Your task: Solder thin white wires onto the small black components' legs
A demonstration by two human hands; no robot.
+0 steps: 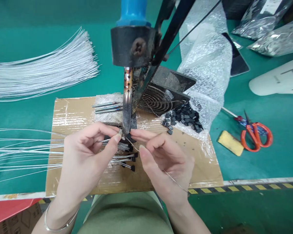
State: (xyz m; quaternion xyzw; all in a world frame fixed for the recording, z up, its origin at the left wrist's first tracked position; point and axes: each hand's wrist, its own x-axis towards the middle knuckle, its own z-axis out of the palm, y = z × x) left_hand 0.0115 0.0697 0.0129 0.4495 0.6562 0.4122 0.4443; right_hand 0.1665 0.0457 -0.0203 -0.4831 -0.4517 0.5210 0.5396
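Note:
My left hand (88, 156) pinches white wire near its end, just under the tip of a soldering iron (127, 110) that hangs point down from a black bracket. Opposite it, my right hand (167, 159) holds a thin solder wire (132, 144) between thumb and fingers; the strand runs up to the iron's tip and its other part crosses the palm. The exact contact at the tip is hidden by my fingertips. Below, wires with black connectors (133, 168) lie on the cardboard (144, 182). Metal rods (107, 108) rest on a pad behind my left fingers.
A fan (158, 99) stands behind the iron. Black small pieces (185, 117) lie on bubble wrap (205, 61). To the right are orange scissors (256, 136), a yellow sponge (230, 143) and a white cup (275, 78). A white wire bundle (44, 71) lies at the left.

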